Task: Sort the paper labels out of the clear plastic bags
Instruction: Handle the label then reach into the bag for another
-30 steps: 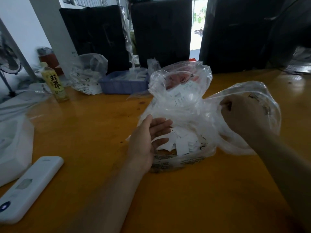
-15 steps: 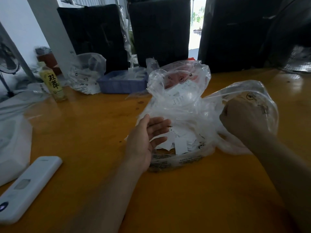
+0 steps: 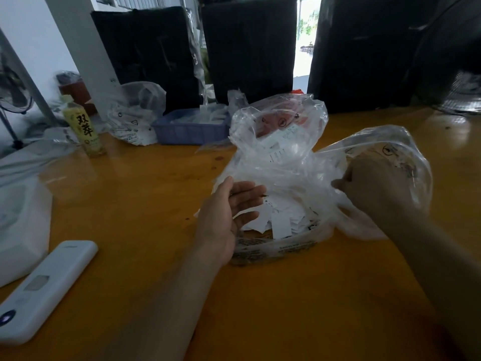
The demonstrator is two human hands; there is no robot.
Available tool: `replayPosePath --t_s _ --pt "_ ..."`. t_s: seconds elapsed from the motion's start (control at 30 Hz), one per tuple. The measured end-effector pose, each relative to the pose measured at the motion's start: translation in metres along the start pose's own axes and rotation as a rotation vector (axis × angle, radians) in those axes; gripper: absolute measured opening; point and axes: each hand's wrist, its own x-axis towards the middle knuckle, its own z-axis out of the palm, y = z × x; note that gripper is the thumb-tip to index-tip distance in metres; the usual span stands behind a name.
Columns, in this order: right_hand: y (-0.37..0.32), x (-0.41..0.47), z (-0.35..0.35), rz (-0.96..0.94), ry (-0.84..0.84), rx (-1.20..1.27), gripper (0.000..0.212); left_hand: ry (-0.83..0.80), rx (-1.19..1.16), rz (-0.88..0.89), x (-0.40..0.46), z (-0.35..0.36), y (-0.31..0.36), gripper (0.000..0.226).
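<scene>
Your left hand (image 3: 223, 217) rests with a relaxed, spread grip at the near-left edge of the heap of clear plastic bags (image 3: 281, 162), which sits mid-worktop (image 3: 145, 194) with loose paper labels (image 3: 281, 220) pooled at its near side, just beside your fingers. Your right hand (image 3: 374, 186), right of the heap, has its grip curled round a fold of bag film. In my judgement, you should keep that fold lifted and taut, then draw the labels out towards you without dragging film along.
</scene>
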Motion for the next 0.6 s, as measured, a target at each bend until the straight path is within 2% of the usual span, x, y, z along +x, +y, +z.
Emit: replayPosePath --t_s 0.1,0.23,0.3,0.47,0.53,0.6 --pt "0.001 0.001 -0.001 0.008 -0.094 0.022 0.045 -0.003 -0.007 -0.002 0.000 0.000 0.000 0.043" --pt "0.001 -0.001 -0.012 -0.071 0.182 0.228 0.048 -0.003 -0.004 -0.002 0.000 0.000 0.001 0.044" --pt "-0.001 -0.002 -0.015 -0.071 0.252 0.287 0.045 -0.006 0.007 -0.001 -0.001 0.001 0.001 0.045" --pt "0.001 0.000 -0.007 -0.118 0.175 0.285 0.041 -0.001 0.004 -0.005 -0.001 0.001 0.001 0.045" --pt "-0.002 0.003 -0.007 -0.115 0.181 0.429 0.035 -0.014 0.019 -0.001 -0.001 0.001 0.001 0.045" --pt "-0.010 0.002 -0.009 -0.082 0.139 0.718 0.027 -0.031 0.058 0.012 -0.001 0.001 0.001 0.045"
